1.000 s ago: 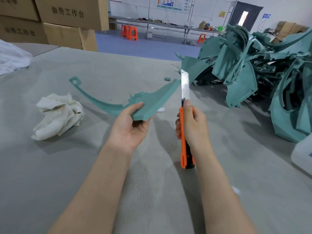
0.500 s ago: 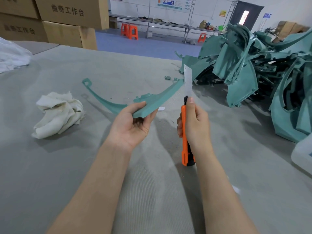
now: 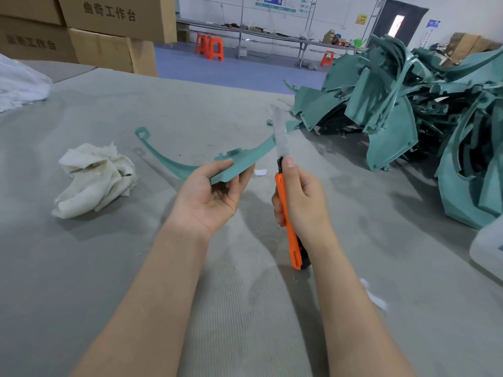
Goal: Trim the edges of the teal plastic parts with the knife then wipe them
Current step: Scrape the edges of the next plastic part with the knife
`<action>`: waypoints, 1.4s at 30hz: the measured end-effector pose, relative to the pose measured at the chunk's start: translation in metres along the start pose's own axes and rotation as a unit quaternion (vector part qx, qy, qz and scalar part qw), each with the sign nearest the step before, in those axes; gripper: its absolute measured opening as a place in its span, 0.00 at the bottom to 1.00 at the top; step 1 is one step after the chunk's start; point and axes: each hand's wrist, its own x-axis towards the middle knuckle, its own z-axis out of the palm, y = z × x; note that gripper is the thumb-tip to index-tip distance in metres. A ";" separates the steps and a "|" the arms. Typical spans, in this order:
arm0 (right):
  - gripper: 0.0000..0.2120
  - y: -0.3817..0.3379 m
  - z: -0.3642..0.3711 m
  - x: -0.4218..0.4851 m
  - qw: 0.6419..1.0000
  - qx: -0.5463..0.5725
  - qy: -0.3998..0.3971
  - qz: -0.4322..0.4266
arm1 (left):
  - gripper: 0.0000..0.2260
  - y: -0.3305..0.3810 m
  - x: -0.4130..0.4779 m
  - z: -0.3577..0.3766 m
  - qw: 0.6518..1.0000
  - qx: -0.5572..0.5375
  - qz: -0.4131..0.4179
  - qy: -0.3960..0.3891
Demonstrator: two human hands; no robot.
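My left hand [image 3: 211, 194] holds a long curved teal plastic part [image 3: 239, 161] by its wide end, thumb on top and fingers underneath. The part's thin end with a loop points left over the table. My right hand [image 3: 303, 202] grips an orange utility knife [image 3: 288, 221] upright, thumb on the slider. Its extended blade [image 3: 280, 134] is blurred and lies against the part's right edge. A crumpled white cloth [image 3: 95, 178] rests on the table to the left.
A large pile of teal plastic parts [image 3: 408, 118] fills the right side of the grey felt table [image 3: 109, 268]. Cardboard boxes [image 3: 109, 31] stand at the back left, white plastic wrap [image 3: 19, 85] at far left, a white container [image 3: 490, 248] at the right edge.
My left hand has tilted the teal part flatter and shifted it right. The knife blade has moved up along the part's right edge and is now blurred with motion.
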 end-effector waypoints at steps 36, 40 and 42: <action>0.20 -0.008 0.014 -0.013 0.999 0.013 -0.043 -0.013 | 0.07 0.007 -0.004 0.005 0.999 -0.024 0.027 -0.038; 0.21 -0.007 0.022 -0.018 0.989 -0.061 -0.120 -0.066 | 0.11 0.007 -0.001 0.005 0.998 -0.043 0.051 -0.001; 0.21 -0.008 0.025 -0.020 0.976 -0.104 -0.165 -0.096 | 0.10 0.007 -0.003 0.005 0.996 -0.074 0.052 -0.019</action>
